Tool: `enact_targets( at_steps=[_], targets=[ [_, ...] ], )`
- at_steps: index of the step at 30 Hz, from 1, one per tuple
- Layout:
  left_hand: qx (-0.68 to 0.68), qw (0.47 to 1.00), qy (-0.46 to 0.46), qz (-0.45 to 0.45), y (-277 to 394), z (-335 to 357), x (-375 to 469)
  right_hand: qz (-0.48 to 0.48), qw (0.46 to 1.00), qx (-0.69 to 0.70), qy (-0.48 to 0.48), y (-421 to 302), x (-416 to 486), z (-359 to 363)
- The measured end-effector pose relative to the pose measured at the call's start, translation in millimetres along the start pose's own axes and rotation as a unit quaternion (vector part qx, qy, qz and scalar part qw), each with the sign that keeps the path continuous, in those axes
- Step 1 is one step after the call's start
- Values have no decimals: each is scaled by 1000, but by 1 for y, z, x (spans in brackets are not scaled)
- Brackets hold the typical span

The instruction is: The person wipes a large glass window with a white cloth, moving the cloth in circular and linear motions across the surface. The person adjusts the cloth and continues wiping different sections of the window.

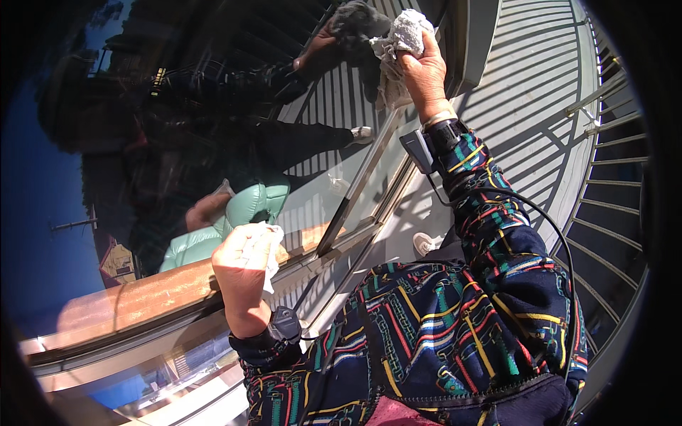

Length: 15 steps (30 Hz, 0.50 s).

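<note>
My right hand (pixel 429 74) is wrapped around a crumpled white cloth (pixel 409 33), part of which hangs below the fingers. It is raised in front of a large dark glass pane (pixel 213 133), which mirrors that arm and the cloth. Whether the cloth touches the glass I cannot tell. Lower down, my left hand (pixel 240 277) is curled around a smaller white paper or cloth (pixel 274 261), close to the bottom of the pane. Both wrists carry dark straps; a grey box (pixel 416 151) sits at the right one.
Behind the glass are a mint-green padded seat (pixel 250 205) and a brown ledge (pixel 144 295). A metal window frame (pixel 351 202) runs between my hands. Right of me, a metal railing (pixel 613 199) borders the shadow-striped deck (pixel 527 101). A black cable (pixel 554 223) trails along my right sleeve.
</note>
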<state>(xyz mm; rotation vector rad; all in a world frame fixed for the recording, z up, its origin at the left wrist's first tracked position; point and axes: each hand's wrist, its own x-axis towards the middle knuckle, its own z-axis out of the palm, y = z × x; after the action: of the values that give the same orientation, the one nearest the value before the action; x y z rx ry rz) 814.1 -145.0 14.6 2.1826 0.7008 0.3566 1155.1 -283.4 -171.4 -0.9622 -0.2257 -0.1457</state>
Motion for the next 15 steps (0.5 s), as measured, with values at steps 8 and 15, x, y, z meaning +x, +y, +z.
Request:
enact_targets(
  at_steps=[8, 15],
  targets=[
    [-119, 989, 13, -86, -44, -20, -64, -237, 924, -203, -221, -35, -132, 80],
    [78, 988, 106, 83, -55, -20, -110, -360, 761, -231, -488, -7, -210, 48]
  ],
)
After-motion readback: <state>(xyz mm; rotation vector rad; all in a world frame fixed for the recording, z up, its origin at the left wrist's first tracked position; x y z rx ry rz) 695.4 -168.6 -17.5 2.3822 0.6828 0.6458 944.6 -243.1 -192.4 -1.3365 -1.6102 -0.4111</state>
